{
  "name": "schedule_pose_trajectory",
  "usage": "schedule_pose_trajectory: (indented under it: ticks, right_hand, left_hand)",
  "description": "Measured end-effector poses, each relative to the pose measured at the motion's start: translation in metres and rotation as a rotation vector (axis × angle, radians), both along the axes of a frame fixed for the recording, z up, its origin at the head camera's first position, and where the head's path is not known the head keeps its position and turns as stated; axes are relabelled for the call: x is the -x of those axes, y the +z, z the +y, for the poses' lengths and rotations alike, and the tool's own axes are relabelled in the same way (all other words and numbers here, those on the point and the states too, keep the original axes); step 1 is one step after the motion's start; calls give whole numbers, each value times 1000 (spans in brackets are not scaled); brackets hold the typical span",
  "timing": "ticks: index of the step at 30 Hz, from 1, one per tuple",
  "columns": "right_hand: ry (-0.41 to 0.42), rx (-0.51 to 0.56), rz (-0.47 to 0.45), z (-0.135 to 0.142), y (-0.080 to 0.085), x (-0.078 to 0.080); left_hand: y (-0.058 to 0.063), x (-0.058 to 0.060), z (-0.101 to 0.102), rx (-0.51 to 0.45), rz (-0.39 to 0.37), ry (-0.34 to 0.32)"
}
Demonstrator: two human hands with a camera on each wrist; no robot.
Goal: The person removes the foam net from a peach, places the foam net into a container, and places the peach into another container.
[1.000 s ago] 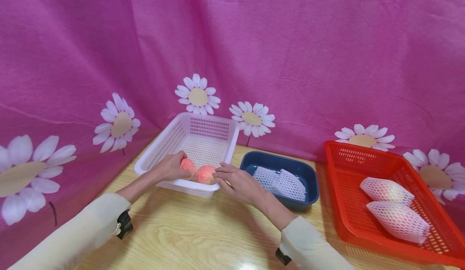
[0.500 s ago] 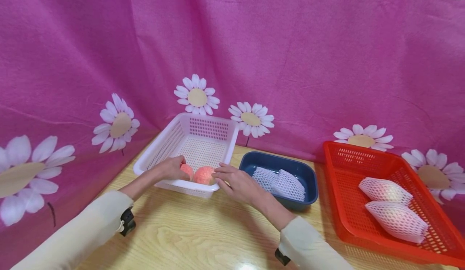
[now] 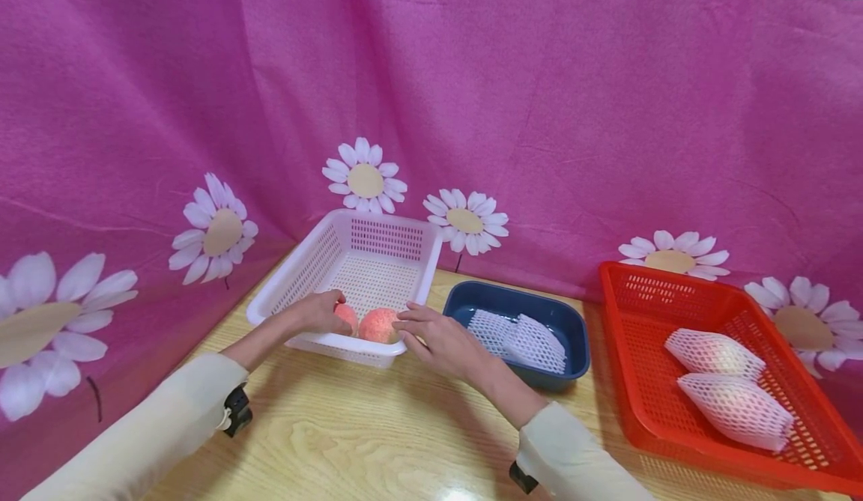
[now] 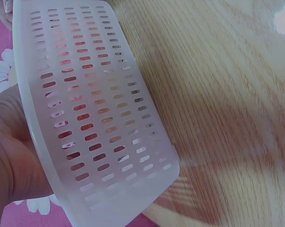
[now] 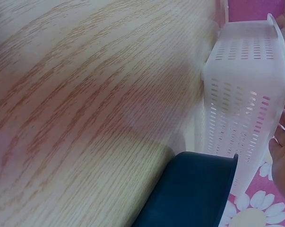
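Observation:
Two red-and-yellow peaches lie at the near end of a white plastic basket [image 3: 380,272] in the head view. My left hand [image 3: 318,312] reaches over the near left rim, its fingers curled round the left peach [image 3: 346,317], which it partly covers. Just beside it sits the right peach [image 3: 377,326]. My right hand [image 3: 441,338] is at the basket's right rim, with relaxed fingers at that peach's right side. In the left wrist view, the perforated basket wall [image 4: 92,113] hides the left fingertips; red shows through its slots.
Right of the basket stands a dark blue tub [image 3: 580,336] holding two white foam net sleeves [image 3: 536,344]. A red basket [image 3: 627,381] farther right holds two net-wrapped fruits [image 3: 738,410]. Behind everything hangs a pink flowered cloth [image 3: 539,96]; the wooden table [image 3: 350,426] lies in front.
My left hand has shifted slightly over the left peach, covering more of it than a second ago. The right hand has stayed almost still.

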State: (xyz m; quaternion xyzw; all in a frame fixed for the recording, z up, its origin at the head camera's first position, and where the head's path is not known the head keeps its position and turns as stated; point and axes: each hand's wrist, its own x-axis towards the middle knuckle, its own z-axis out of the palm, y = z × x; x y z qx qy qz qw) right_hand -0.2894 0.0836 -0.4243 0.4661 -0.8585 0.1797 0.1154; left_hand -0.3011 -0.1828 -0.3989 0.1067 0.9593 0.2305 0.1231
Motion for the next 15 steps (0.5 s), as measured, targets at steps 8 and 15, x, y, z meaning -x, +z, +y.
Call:
schedule_pose_trajectory:
  ticks: [8,15]
  right_hand:
    - [0,6,-1,0,1,0]
    - [2,12,2,-1,1,-1]
  left_hand:
    - [-1,0,-1,7,34,-2]
    - [2,-1,-1,15,24,-4]
